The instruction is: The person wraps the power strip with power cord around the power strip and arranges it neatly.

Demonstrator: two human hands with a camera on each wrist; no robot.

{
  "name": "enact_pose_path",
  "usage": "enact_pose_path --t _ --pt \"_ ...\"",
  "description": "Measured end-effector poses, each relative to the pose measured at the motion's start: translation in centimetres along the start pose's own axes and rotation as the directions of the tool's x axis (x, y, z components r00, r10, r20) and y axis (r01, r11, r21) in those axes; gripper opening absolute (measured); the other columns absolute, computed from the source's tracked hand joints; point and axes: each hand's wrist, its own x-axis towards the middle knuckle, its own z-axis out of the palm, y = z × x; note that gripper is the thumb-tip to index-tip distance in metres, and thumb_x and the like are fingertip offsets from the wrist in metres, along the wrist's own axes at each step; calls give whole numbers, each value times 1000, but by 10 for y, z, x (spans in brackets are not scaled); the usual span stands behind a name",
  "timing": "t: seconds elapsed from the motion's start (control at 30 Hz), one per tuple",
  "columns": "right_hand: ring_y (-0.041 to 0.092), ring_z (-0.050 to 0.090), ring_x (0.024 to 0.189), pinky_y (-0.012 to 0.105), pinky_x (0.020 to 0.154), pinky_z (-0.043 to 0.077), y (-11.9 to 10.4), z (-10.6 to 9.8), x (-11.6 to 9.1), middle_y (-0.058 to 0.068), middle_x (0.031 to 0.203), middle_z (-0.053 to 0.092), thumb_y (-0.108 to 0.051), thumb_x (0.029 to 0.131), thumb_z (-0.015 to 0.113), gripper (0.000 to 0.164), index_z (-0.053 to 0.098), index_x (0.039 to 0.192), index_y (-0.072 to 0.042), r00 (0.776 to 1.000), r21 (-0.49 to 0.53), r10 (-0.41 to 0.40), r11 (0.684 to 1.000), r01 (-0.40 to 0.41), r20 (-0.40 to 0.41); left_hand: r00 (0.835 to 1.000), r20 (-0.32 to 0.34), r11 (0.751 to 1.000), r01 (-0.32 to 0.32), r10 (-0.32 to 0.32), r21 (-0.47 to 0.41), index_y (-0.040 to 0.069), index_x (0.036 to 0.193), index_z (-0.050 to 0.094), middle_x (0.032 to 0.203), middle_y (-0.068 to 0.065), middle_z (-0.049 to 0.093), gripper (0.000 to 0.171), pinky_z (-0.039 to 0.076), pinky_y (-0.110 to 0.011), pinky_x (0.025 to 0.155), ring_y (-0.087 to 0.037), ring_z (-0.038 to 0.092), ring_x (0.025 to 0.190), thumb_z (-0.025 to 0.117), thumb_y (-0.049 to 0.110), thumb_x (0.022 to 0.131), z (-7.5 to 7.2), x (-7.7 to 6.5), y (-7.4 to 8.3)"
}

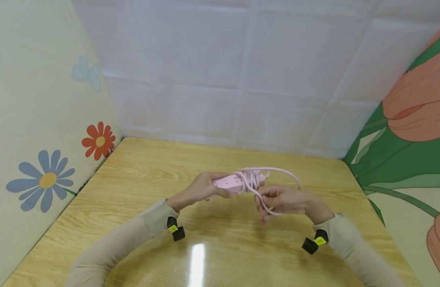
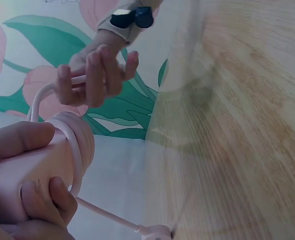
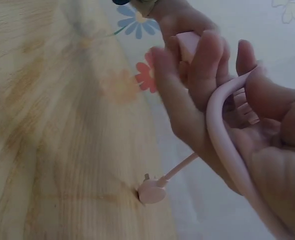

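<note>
My left hand [image 1: 202,187] grips one end of a pink power strip [image 1: 228,182], thumb on the near side, and holds it above the table. Several turns of its pink power cord [image 1: 251,181] are wound around the strip's other end. To the right, my right hand [image 1: 288,199] holds a loose stretch of the cord between thumb and fingers. In the right wrist view that cord [image 3: 227,145] runs across the palm. A round pink plug [image 3: 151,192] with prongs hangs on its length of cord close to the wooden surface; the left wrist view shows the plug [image 2: 157,232] too.
The wooden table [image 1: 151,159] has a bright light reflection near its front. White sheeting [image 1: 191,79] rises behind it. Flower-printed panels stand at the left [image 1: 33,119] and right [image 1: 402,167]. A small black camera sits on each wrist.
</note>
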Motion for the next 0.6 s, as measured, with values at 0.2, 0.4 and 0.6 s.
enact_pose_path --t 0.2,0.4,0.6 --pt "18 66 85 43 84 56 8 -6 -1 8 94 67 -5 109 26 34 58 108 6 999 -103 37 994 -35 12 999 49 1000 -20 20 5 12 135 62 102 -4 68 72 46 -30 44 -19 56 62 83 31 69 -6 -1 4" --pt "15 67 70 42 46 51 1 -12 -7 25 77 64 -4 108 29 34 56 107 15 989 -285 67 958 -26 135 986 162 999 -43 41 8 15 133 64 89 -5 68 68 41 -27 42 -16 50 59 83 26 68 -10 -4 6" --pt "25 69 62 61 48 51 -4 -5 -10 31 81 67 -9 109 27 40 57 116 16 961 -353 192 929 -113 197 968 243 997 -72 64 23 17 133 65 87 -5 67 68 43 -26 47 -19 51 63 82 26 68 -11 -6 6"
